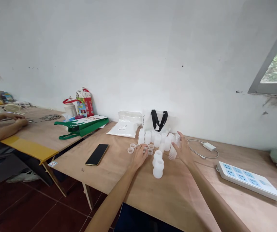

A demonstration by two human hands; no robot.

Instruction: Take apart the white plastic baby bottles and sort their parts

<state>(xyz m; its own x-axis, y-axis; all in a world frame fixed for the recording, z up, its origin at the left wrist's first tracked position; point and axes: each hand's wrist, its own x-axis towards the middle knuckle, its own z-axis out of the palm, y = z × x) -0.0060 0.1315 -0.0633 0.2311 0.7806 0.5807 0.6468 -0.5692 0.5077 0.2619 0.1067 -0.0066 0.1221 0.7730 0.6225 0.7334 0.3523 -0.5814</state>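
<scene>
My left hand (139, 156) is low over the table, its fingers curled down among several small clear round lids (130, 150). Its fingertips hide whatever may be between them. My right hand (183, 149) wraps round a tilted stack of clear plastic cups (173, 153), thumb on the near side and fingers behind. Between my hands, white translucent bottle-like containers (158, 168) stand in a short row running toward me. More containers of the same kind (157, 140) are grouped farther back, in front of a white bag with black handles (159, 120).
Left of my hands lie a black phone (97, 154) and white plastic packets (123, 128). On the right are a white cable with adapter (209, 147) and a power strip (248, 180). A green bag (85, 126) and another person's hands (19, 120) are on the left table.
</scene>
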